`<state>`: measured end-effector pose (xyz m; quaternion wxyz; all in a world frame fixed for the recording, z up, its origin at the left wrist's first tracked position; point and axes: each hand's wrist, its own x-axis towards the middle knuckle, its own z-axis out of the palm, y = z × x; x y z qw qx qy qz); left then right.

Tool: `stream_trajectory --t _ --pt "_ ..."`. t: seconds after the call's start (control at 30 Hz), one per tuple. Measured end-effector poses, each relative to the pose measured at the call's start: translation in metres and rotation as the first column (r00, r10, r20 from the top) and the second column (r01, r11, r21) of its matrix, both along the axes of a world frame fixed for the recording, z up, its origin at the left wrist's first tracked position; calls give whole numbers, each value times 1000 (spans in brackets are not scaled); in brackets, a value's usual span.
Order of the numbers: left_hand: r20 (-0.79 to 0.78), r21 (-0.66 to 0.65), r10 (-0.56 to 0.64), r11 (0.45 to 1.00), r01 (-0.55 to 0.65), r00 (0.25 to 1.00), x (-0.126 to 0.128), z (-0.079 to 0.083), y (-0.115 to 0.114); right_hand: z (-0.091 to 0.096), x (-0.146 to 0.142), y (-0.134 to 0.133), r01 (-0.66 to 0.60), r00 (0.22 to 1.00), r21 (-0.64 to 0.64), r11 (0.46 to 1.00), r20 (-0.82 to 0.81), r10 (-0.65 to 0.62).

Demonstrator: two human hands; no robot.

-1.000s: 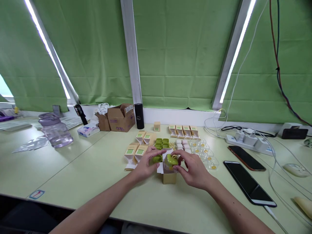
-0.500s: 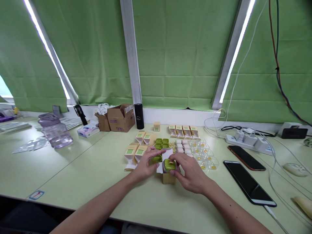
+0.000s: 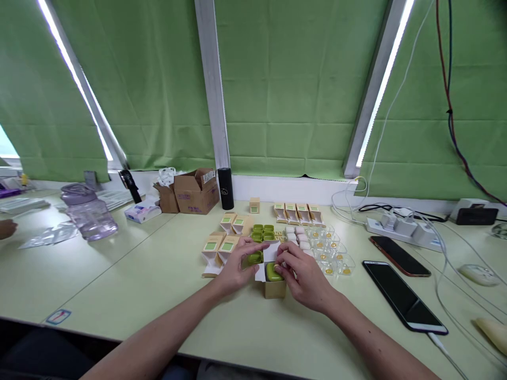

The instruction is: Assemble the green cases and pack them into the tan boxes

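Observation:
A small brown cardboard box (image 3: 274, 290) stands upright on the table with its white-lined flaps up. Inside its mouth sits a green rounded square case (image 3: 273, 272), its top level with the rim or slightly above. My right hand (image 3: 303, 274) has thumb and fingers closed at the right edge of this case. On the box's left side is my left hand (image 3: 238, 265), thumb and fingers apart, the thumb beside the white side flap (image 3: 260, 273). Behind the left fingers stand several green open cups (image 3: 263, 232), partly covered by the hand.
Opened cartons (image 3: 216, 247) lie left; more cartons (image 3: 298, 213) stand behind. White and pinkish pieces (image 3: 300, 237) and clear cups (image 3: 328, 248) are to the right, beside two phones (image 3: 404, 295) and a power strip (image 3: 404, 232). Another person's hand (image 3: 7, 228) shows far left.
The green case has gone down into the cardboard box. My right fingers have shifted from its top to its right edge. My left hand stays put. Another person's hand has appeared far left.

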<state>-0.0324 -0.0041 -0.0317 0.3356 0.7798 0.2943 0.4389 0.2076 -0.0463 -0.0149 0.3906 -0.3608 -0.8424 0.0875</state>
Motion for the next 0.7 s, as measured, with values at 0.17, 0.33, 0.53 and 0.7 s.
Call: stream_trajectory --t 0.17,0.33,0.53,0.7 --pt "20 -30 -5 1000 6 1000 1 0 0 -5 -2 3 1 1000 -42 999 -29 -2" --pt "25 -31 -6 1000 7 1000 1 -1 0 -7 -2 4 -13 999 -79 997 -50 9" --pt "39 -34 -2 999 3 999 1 -2 0 -8 -2 5 -10 999 -91 996 -53 5" --pt "43 -35 -12 999 13 999 0 -2 1 -9 -2 6 -15 998 -105 994 -57 9"
